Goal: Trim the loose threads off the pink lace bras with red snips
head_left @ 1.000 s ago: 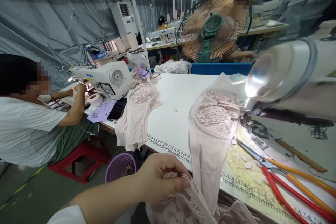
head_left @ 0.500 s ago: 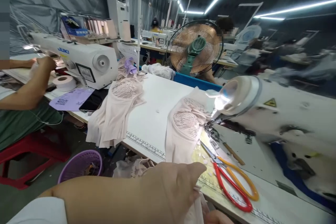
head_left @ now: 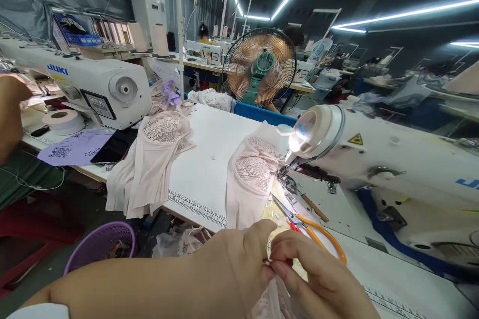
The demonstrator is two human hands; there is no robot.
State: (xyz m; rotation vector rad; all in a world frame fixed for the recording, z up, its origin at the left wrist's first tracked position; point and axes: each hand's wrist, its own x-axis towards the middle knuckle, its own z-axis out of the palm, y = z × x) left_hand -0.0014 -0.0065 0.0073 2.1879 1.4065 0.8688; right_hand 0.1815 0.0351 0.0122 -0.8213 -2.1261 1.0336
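My left hand (head_left: 235, 269) and my right hand (head_left: 318, 274) meet at the bottom centre, both pinched on the top edge of a pale pink lace piece (head_left: 267, 304) that hangs below them. Just beyond them a pink lace garment (head_left: 249, 179) lies on the white table (head_left: 209, 159), reaching under the head of my sewing machine (head_left: 374, 154). Orange and red handled scissors (head_left: 314, 232) lie on the table right behind my right hand.
A stack of pink garments (head_left: 149, 159) hangs over the table's left edge, above a purple basket (head_left: 99, 246). Another sewing machine (head_left: 86, 82) and a co-worker's arm (head_left: 9, 109) are at left. A standing fan (head_left: 260, 67) is behind the table.
The view swung right and up. My right hand came into view and joined my left hand on the lace piece, which was held by my left hand alone before.
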